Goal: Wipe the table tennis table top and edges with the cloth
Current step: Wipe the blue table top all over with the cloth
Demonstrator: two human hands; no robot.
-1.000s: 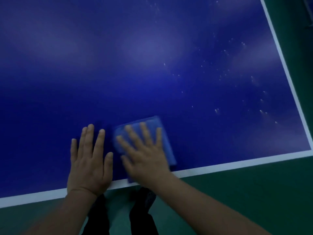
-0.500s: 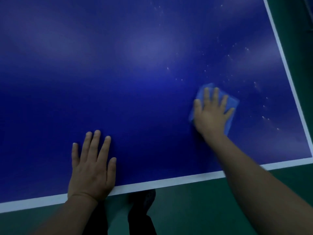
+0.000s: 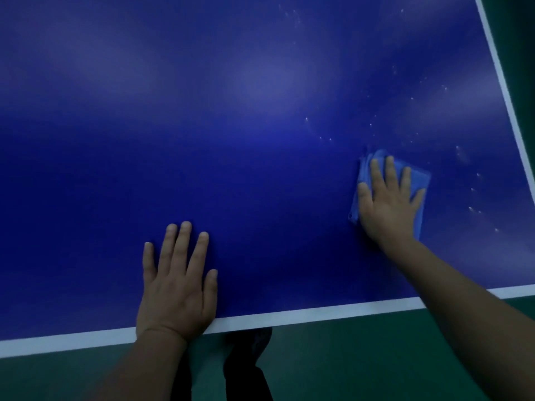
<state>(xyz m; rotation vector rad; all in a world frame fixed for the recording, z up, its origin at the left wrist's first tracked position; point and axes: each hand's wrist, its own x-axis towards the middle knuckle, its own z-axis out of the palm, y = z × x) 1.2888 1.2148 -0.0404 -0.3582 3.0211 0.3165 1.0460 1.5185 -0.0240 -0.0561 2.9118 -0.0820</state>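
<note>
Near the table tennis table's right corner, the soft, light blue cloth lies pinned flat under the right hand's spread fingers, best driven by palm pressure, while the left hand rests open.

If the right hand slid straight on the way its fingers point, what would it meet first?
The right hand, flat on the cloth, points up the table. First in line seem to be the white specks just beyond the cloth; nothing solid shows further on.
</note>
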